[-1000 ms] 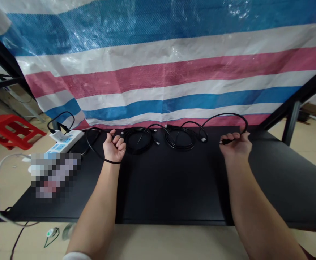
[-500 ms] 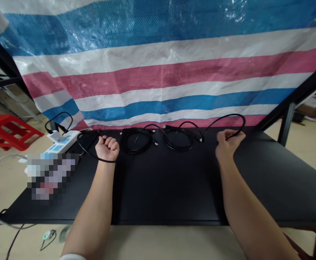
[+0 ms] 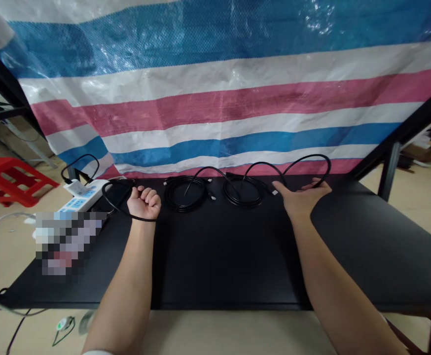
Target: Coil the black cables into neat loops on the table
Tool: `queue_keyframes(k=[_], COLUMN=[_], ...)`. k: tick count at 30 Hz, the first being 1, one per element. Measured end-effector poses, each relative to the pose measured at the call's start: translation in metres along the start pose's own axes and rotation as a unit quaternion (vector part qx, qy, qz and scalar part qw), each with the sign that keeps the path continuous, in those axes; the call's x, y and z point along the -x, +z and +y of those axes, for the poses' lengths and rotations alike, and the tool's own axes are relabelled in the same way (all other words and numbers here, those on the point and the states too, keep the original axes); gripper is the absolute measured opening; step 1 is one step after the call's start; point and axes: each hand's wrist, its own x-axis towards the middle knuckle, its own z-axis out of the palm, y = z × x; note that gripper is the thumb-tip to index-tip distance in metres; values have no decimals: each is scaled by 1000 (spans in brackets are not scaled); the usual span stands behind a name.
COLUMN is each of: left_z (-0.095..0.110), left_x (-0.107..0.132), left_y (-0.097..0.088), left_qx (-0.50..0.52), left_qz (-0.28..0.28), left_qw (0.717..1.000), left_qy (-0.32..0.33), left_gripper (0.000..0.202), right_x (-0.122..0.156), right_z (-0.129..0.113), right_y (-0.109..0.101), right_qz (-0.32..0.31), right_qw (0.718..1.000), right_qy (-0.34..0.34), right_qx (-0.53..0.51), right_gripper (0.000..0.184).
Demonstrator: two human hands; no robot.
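Note:
My left hand (image 3: 144, 202) is closed in a fist, palm side up, above the left part of the black table. A loop of black cable (image 3: 106, 198) crosses its wrist; what the fist holds, if anything, is hidden. My right hand (image 3: 301, 198) has its thumb stretched out to the left, away from the fingers. Its fingers are beside the raised loop of a black cable (image 3: 326, 159), partly hidden behind the hand. Between my hands lie two coiled black cables, the left coil (image 3: 168, 199) and the right coil (image 3: 243, 203). A light-coloured plug (image 3: 275, 192) is near my right thumb.
A white power strip (image 3: 96, 190) with plugs stands at the table's left edge, beside a blurred-out patch. The striped plastic sheet (image 3: 215, 108) hangs behind the black table (image 3: 223, 266). A red stool (image 3: 19, 180) stands at the left. Dark frame posts flank the table.
My right hand has moved left, and its thumb has spread from its fingers, which were pinching the black cable. The cable loop there has shifted slightly left. My left hand is almost unmoved.

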Motion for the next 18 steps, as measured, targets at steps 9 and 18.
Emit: queue_keyframes(k=[9, 18], left_z=[-1, -26], left_x=[1, 7], left_y=[-1, 6], left_qx=[-16, -90], left_qz=[-22, -33], left_qw=[1000, 994], left_qy=[0, -62], left_gripper=[46, 41], right_x=[-9, 0], right_z=[-25, -19], right_y=[-11, -2], right_qz=[57, -116], right_qw=[939, 916], right_qy=[257, 229], right_qx=[-221, -308], right_gripper=[41, 57])
